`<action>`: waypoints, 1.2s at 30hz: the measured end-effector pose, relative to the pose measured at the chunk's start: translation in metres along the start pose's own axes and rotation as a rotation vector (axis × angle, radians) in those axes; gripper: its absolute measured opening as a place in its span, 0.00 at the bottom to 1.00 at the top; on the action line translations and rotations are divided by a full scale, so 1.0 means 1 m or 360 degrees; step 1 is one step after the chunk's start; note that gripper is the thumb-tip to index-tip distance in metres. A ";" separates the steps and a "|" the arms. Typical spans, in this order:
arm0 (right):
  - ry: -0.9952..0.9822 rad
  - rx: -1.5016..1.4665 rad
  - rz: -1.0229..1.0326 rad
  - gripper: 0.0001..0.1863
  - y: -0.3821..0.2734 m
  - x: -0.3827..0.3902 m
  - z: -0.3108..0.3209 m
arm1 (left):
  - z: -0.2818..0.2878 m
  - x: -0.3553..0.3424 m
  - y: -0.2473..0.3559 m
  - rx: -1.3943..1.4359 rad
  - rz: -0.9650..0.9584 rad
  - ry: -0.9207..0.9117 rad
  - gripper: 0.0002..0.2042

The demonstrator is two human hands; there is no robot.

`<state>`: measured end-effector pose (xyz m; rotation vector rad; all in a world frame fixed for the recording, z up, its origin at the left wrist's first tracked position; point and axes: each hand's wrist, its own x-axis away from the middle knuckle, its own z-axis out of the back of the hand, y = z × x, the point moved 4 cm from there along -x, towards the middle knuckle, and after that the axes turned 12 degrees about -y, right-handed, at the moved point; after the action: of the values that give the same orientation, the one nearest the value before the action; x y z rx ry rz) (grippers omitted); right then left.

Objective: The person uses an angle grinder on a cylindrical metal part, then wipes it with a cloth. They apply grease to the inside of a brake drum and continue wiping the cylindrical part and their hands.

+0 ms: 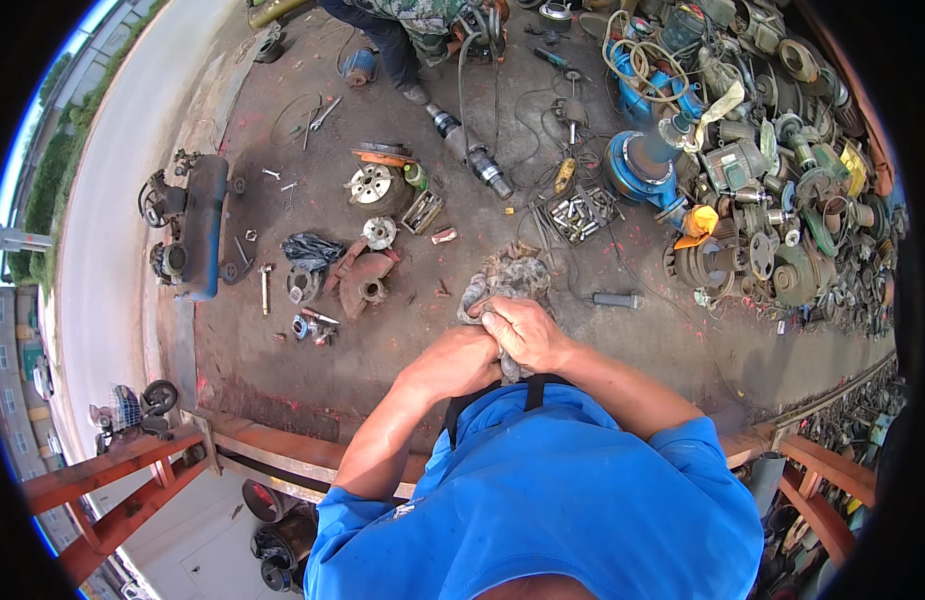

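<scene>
A dirty grey rag (pixel 517 275) is bunched between my hands, close in front of my body. My left hand (pixel 462 358) is closed on its lower part, the fingers mostly tucked out of sight. My right hand (pixel 525 332) is wrapped over the rag just beside it, knuckles up. The two hands touch. Past the rag on the ground lie a tray of metal bolts and sockets (pixel 580 214) and a long metal shaft (pixel 470 150). A black-handled tool (pixel 617 299) lies to the right of my hands.
Left are an air compressor (pixel 202 225), a rusty impeller (pixel 366 282), a wrench (pixel 326 113) and a hammer (pixel 265 288). A blue pump (pixel 642 165) stands right, before a heap of metal parts (pixel 782 200). Another person (pixel 422 30) works at the far side. Cables cross the ground.
</scene>
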<state>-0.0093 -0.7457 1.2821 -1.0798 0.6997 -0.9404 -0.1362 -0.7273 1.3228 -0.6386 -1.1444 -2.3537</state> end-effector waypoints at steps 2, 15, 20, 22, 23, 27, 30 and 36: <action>0.0101 -0.0174 -0.0088 0.21 0.015 0.001 0.016 | 0.017 0.005 0.003 0.0418 -0.0232 0.0439 0.13; 0.0768 -0.0788 -0.0491 0.24 0.066 -0.034 0.003 | -0.053 -0.051 -0.015 0.2473 -0.0842 0.1296 0.49; 0.0573 -0.0235 -0.0335 0.25 0.060 -0.043 0.005 | -0.055 -0.043 -0.032 0.2193 -0.0610 0.1125 0.51; 0.0415 -0.0057 -0.0262 0.22 0.061 -0.044 0.010 | -0.055 -0.035 -0.035 0.2113 -0.0536 0.1085 0.45; 0.0395 0.0024 -0.0251 0.22 0.060 -0.043 0.010 | -0.053 -0.029 -0.040 0.2024 -0.0447 0.1010 0.42; 0.0335 0.0026 -0.0269 0.19 0.042 -0.042 0.016 | -0.040 -0.006 -0.063 0.1617 -0.0200 0.0846 0.22; 0.0231 -0.0025 -0.0009 0.15 0.025 -0.044 -0.004 | -0.035 -0.012 -0.079 0.1207 0.0097 0.0704 0.13; 0.0065 0.0659 0.0135 0.14 0.009 -0.069 0.009 | 0.001 -0.001 -0.070 0.1258 0.0021 0.0681 0.12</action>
<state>-0.0298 -0.6782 1.2790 -0.6624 0.5475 -0.9830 -0.1744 -0.6873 1.2807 0.1283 -1.6631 -1.6747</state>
